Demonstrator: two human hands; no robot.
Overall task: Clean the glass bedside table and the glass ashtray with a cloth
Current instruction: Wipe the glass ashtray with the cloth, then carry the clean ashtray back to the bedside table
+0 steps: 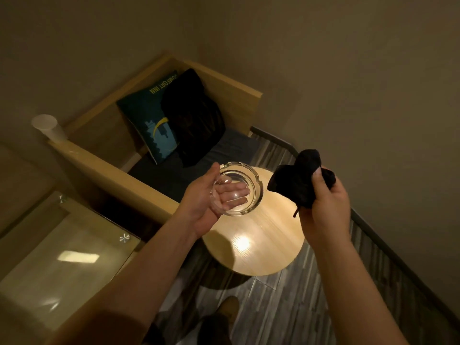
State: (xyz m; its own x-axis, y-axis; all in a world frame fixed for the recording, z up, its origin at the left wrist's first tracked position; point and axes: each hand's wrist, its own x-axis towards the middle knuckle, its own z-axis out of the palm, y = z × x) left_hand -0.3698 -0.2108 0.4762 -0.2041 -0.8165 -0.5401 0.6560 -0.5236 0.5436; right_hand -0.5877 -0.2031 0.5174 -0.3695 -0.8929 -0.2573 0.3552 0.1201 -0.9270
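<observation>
A clear round glass ashtray (249,178) rests in my left hand (199,197), lifted above a round wooden table; my fingers show through its base. My right hand (326,207) grips a bunched black cloth (296,180) just to the right of the ashtray, a small gap between them. The glass bedside table (62,257), with metal corner studs, lies at the lower left and reflects a ceiling light.
The round wooden table (258,240) stands below my hands on a grey plank floor. Behind it a wooden-framed seat (129,180) holds a blue cushion (149,120) and a black bag (196,120). A white paper cup (48,128) sits on the frame's ledge. A wall runs along the right.
</observation>
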